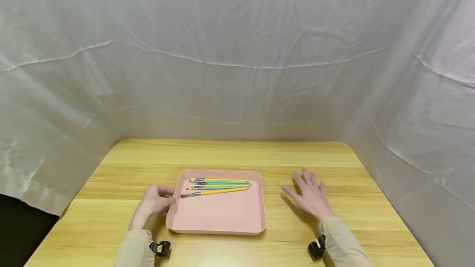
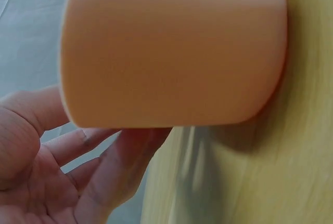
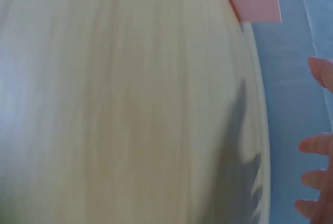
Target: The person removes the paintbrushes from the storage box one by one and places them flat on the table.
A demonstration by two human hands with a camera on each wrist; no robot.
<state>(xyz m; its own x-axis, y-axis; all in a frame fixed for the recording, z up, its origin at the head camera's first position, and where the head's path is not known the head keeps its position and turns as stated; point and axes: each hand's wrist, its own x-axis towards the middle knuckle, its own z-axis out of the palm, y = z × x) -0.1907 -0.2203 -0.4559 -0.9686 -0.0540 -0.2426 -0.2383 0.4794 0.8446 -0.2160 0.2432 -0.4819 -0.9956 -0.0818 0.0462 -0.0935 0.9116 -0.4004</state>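
A pink rectangular tray [image 1: 219, 217] lies on the table, holding several paintbrushes [image 1: 222, 185] with yellow and green handles. The brushes lie side by side near its far edge, bristles to the left; one yellow-handled brush [image 1: 224, 191] slants apart from the others. At the tray's left rim my left hand [image 1: 152, 203] pinches the edge, thumb at the top. From the left wrist, the tray's outer wall [image 2: 177, 52] hides part of the fingers. My right hand [image 1: 309, 197] is held over the table right of the tray, fingers spread, holding nothing.
The light wooden table [image 1: 297, 242] has rounded far corners. Pale grey cloth [image 1: 237, 93] hangs behind it and along both sides. Each wrist wears a small black camera, such as the right one [image 1: 316, 248].
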